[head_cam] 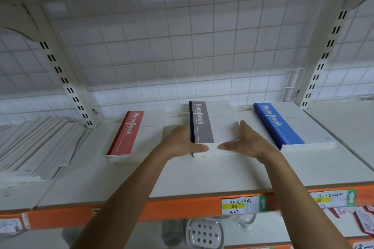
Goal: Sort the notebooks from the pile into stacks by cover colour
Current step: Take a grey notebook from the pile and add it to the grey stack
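White metal shop shelf (202, 176), wire-grid back panel (182, 46) behind it, orange price rail (182, 208) along the front edge with a handwritten paper label (239, 205). Far left: loose pile of white-covered notebooks (34, 147), fanned and slanted, on the neighbouring shelf section. Next: stack of red-banded notebooks (129, 135), lying flat, spine to the left. Left hand (180, 143) — fingers straight along the left side of the stack of grey-banded notebooks (202, 125), thumb laid across its front edge. That stack sits mid-shelf, close to the back panel. Right hand (249, 141) — flat against the stack's right side, fingers extended, thumb on the front edge; the two thumb tips nearly meet. Far right: stack of blue-banded notebooks (283, 125), apart from both hands.
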Action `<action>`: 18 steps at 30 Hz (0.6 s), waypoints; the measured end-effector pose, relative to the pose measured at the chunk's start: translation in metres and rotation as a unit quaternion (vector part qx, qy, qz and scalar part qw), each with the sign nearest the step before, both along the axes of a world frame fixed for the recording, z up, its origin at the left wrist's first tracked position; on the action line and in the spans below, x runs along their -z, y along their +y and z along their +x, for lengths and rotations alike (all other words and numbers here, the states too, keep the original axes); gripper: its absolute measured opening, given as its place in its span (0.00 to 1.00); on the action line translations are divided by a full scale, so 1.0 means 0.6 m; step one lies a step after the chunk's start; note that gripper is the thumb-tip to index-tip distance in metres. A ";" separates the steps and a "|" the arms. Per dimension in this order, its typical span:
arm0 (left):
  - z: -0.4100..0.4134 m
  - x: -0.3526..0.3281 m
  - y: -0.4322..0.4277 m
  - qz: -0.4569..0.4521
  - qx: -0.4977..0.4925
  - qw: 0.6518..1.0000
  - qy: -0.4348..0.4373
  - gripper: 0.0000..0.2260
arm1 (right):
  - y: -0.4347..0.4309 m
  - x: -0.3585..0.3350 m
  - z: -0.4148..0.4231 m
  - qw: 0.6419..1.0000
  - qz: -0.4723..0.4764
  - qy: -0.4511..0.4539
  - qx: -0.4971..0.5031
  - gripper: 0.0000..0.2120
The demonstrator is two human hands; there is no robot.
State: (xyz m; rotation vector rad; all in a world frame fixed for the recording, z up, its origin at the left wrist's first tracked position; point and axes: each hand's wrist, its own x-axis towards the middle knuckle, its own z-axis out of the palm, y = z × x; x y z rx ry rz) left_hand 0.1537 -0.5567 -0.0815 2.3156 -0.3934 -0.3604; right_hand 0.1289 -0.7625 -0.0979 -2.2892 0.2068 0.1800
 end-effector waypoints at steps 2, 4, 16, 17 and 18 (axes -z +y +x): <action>-0.011 -0.012 0.000 -0.002 -0.001 1.000 -0.031 0.15 | 0.012 -0.010 -0.005 0.998 -0.040 -0.042 -0.002 0.48; -0.021 -0.023 0.004 0.009 -0.026 0.996 -0.089 0.07 | 0.034 -0.023 -0.012 0.992 -0.086 -0.094 -0.023 0.46; -0.059 -0.004 0.133 0.202 -0.119 0.914 -0.331 0.22 | 0.246 -0.028 -0.033 0.947 -0.173 -0.227 -0.150 0.30; -0.062 -0.002 0.151 0.212 -0.124 0.909 -0.338 0.22 | 0.264 -0.029 -0.034 0.945 -0.169 -0.230 -0.157 0.30; -0.064 -0.002 0.169 0.219 -0.129 0.904 -0.343 0.22 | 0.283 -0.030 -0.034 0.943 -0.167 -0.234 -0.165 0.30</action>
